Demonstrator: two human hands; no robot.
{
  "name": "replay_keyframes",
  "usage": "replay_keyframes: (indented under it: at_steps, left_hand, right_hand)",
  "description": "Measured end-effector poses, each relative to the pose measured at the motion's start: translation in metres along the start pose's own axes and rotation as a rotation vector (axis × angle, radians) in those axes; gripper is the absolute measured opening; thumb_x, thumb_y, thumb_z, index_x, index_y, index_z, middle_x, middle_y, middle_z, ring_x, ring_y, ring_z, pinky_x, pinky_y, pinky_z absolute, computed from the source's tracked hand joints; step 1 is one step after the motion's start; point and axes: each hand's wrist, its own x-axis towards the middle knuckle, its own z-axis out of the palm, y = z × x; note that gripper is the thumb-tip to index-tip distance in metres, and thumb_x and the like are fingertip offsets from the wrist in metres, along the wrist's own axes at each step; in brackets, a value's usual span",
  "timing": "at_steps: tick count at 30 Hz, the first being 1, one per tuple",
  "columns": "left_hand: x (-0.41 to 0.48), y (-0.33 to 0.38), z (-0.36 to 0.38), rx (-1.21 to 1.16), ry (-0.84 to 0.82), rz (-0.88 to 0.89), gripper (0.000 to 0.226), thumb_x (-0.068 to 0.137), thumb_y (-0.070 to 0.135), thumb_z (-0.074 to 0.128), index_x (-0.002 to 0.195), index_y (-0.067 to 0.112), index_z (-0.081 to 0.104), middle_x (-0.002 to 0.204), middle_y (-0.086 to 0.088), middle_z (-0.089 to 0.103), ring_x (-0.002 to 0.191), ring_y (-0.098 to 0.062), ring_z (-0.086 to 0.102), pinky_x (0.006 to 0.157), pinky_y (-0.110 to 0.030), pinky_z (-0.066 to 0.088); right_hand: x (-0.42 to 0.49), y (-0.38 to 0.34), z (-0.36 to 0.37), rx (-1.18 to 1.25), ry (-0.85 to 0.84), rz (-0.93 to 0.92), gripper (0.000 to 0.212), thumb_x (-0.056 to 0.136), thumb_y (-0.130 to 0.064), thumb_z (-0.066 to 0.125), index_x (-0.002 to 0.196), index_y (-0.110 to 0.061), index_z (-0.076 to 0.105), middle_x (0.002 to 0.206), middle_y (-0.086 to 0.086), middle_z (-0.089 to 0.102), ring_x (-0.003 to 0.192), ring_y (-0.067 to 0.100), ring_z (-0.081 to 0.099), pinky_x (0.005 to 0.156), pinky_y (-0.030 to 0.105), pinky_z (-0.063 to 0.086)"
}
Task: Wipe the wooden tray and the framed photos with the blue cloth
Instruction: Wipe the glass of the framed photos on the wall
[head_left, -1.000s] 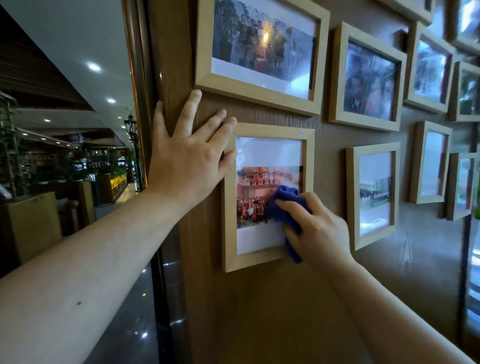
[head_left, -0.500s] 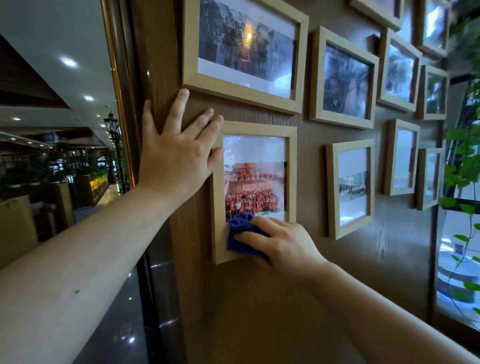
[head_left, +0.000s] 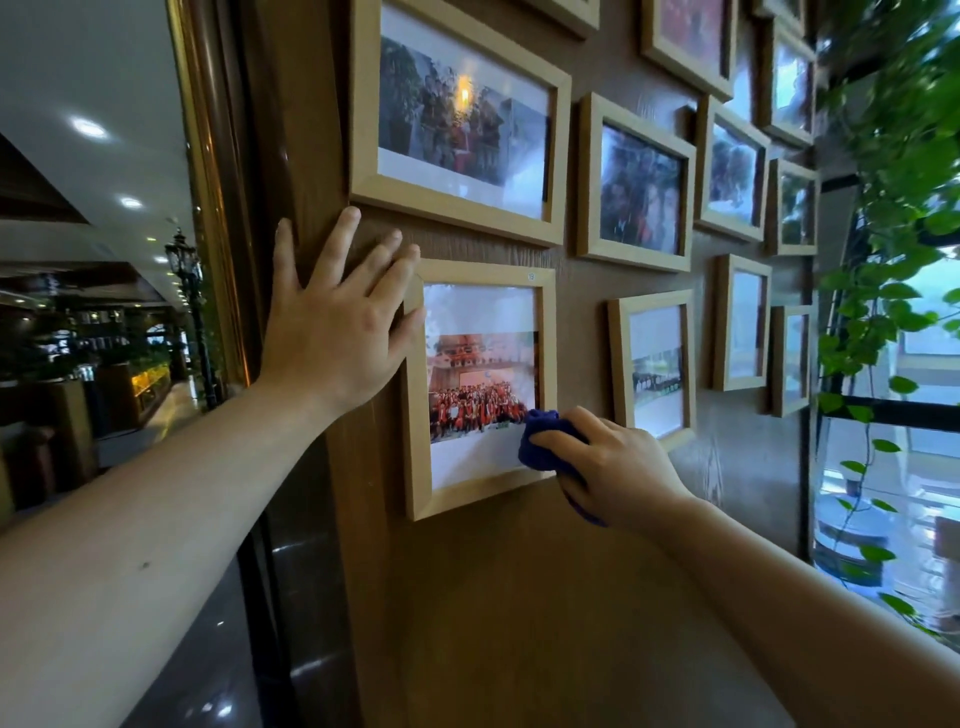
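Note:
A light wooden framed photo (head_left: 480, 384) of a crowd in red hangs low on the brown wall. My right hand (head_left: 613, 467) presses a bunched blue cloth (head_left: 545, 441) against the frame's lower right corner. My left hand (head_left: 337, 322) lies flat, fingers spread, on the wall with its fingertips over the frame's upper left corner. No wooden tray is in view.
Several more framed photos hang around it: a large one (head_left: 457, 119) above, one (head_left: 636, 187) at upper right, one (head_left: 654, 369) to the right. Green vine leaves (head_left: 893, 218) trail at the right before a window. A dark glossy pillar (head_left: 218, 197) borders the wall on the left.
My right hand slid the cloth from the photo's middle down to its lower left, then across to the lower right corner. My left hand stayed on the wall.

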Motion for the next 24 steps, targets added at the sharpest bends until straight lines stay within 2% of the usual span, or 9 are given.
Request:
replay_keyframes:
  at_steps: [5,10,13,19,24]
  left_hand:
    - [-0.022,0.021,-0.016,-0.087,0.023,0.187,0.055,0.098,0.047,0.032,0.142,0.015,0.039,0.147,-0.011,0.047,0.138,-0.034,0.037,0.115,-0.062,0.016]
    - [-0.037,0.067,-0.009,-0.204,-0.094,0.307,0.058,0.096,0.049,0.035,0.142,0.014,0.040,0.148,-0.012,0.045,0.137,-0.034,0.040,0.113,-0.060,0.026]
    - [-0.038,0.099,0.007,-0.283,-0.162,0.326,0.061,0.094,0.049,0.038,0.144,0.014,0.039,0.150,-0.012,0.043,0.138,-0.033,0.038,0.114,-0.057,0.027]
    - [-0.036,0.195,0.042,-0.405,-0.233,0.455,0.060,0.093,0.048,0.042,0.141,0.012,0.043,0.145,-0.013,0.050,0.134,-0.033,0.044,0.110,-0.054,0.035]
    - [-0.033,0.287,0.066,-0.514,-0.278,0.554,0.063,0.092,0.051,0.043,0.143,0.013,0.039,0.148,-0.011,0.047,0.136,-0.029,0.041,0.112,-0.049,0.035]
  right_hand:
    - [-0.011,0.009,-0.014,-0.025,0.006,0.035,0.056,0.080,-0.028,0.069,0.128,-0.021,0.043,0.110,0.006,0.059,0.076,0.022,0.061,0.051,0.033,0.052]
    - [-0.032,0.028,-0.024,-0.075,-0.061,0.124,0.066,0.081,-0.033,0.065,0.137,-0.025,0.031,0.110,0.000,0.060,0.077,0.020,0.062,0.053,0.030,0.046]
    - [-0.058,0.043,-0.031,-0.097,-0.097,0.178,0.066,0.081,-0.034,0.063,0.138,-0.026,0.029,0.109,-0.001,0.062,0.078,0.021,0.062,0.053,0.029,0.039]
    - [-0.129,0.089,-0.054,-0.167,-0.250,0.258,0.058,0.089,-0.033,0.052,0.141,-0.020,0.030,0.125,0.001,0.058,0.094,0.026,0.062,0.062,0.040,0.051]
    - [-0.191,0.129,-0.072,-0.249,-0.338,0.355,0.056,0.093,-0.037,0.046,0.143,-0.020,0.028,0.124,0.001,0.057,0.096,0.023,0.061,0.063,0.040,0.052]
